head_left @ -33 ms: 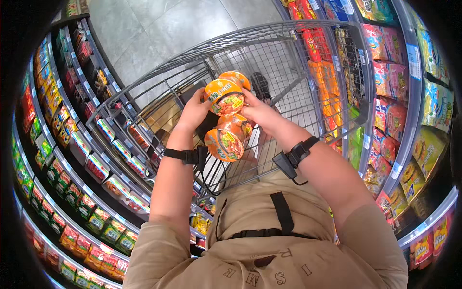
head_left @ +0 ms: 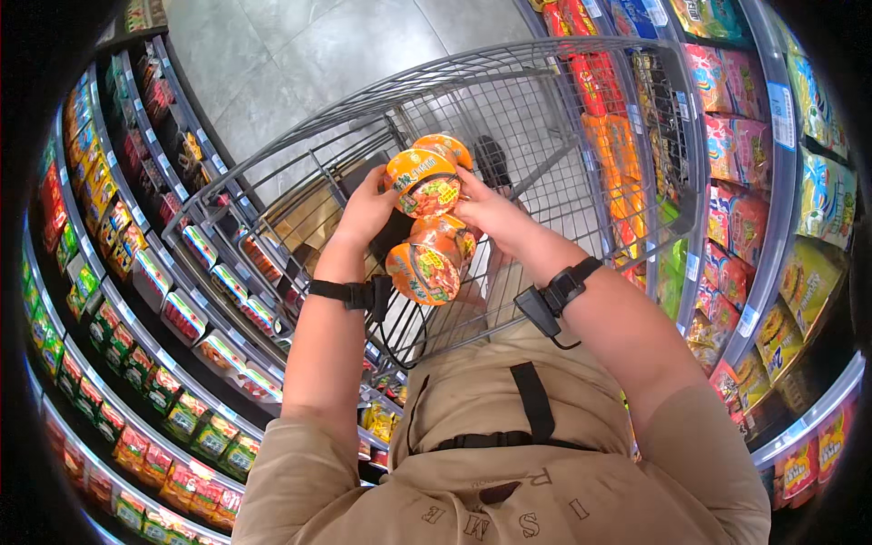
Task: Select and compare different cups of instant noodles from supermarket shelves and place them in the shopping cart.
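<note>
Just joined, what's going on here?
A person is over a gray shopping cart, left hand and right hand gripping an orange tub from either side. Another tub shows behind it, and more orange tubs sit nearer the person. Whether any rest on the cart isn't clear.

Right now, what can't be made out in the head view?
Left hand: fingertips hidden by the upper front orange tub.
Right hand: some fingers hidden by the tubs.
Farthest tub: lower part hidden behind the upper front one.
Brown thing: crossed by wire bars, so its kind can't be told.
Leftmost packets: too small, cut off by the fisheye's dark rim.
</note>
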A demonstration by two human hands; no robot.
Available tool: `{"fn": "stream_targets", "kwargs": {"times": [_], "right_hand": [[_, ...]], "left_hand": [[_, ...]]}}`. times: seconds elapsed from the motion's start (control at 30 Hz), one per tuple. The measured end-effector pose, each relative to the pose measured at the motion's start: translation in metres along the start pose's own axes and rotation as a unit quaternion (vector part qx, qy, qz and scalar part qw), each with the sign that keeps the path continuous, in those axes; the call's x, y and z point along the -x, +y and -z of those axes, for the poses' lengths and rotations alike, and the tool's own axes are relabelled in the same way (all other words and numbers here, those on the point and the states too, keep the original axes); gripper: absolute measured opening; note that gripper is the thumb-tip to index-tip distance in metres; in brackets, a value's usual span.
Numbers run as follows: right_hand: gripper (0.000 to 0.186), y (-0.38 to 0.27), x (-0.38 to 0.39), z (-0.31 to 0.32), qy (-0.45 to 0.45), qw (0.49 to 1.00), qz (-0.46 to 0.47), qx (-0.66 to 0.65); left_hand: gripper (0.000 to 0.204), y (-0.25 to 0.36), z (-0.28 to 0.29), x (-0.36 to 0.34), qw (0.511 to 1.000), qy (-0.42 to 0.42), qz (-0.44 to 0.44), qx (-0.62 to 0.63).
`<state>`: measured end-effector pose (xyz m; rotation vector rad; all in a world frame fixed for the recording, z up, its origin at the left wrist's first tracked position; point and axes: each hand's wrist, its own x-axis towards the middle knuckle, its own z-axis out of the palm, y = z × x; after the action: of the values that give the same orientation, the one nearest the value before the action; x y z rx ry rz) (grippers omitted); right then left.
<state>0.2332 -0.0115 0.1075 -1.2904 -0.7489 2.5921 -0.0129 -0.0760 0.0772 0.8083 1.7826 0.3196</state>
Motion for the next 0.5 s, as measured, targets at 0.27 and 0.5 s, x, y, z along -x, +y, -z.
{"fn": "stream_targets", "kwargs": {"times": [0.27, 0.5], "right_hand": [[0.073, 0.007, -0.002, 0.01, 0.001, 0.999, -0.023, -0.025], [0.071, 0.008, -0.002, 0.01, -0.015, 1.0, -0.012, -0.014]], "left_hand": [[0.068, -0.006, -0.005, -0.007, 0.999, 0.001, 0.031, -0.017], [0.069, -0.019, -0.003, -0.016, 1.0, 0.001, 0.02, -0.001]]}}
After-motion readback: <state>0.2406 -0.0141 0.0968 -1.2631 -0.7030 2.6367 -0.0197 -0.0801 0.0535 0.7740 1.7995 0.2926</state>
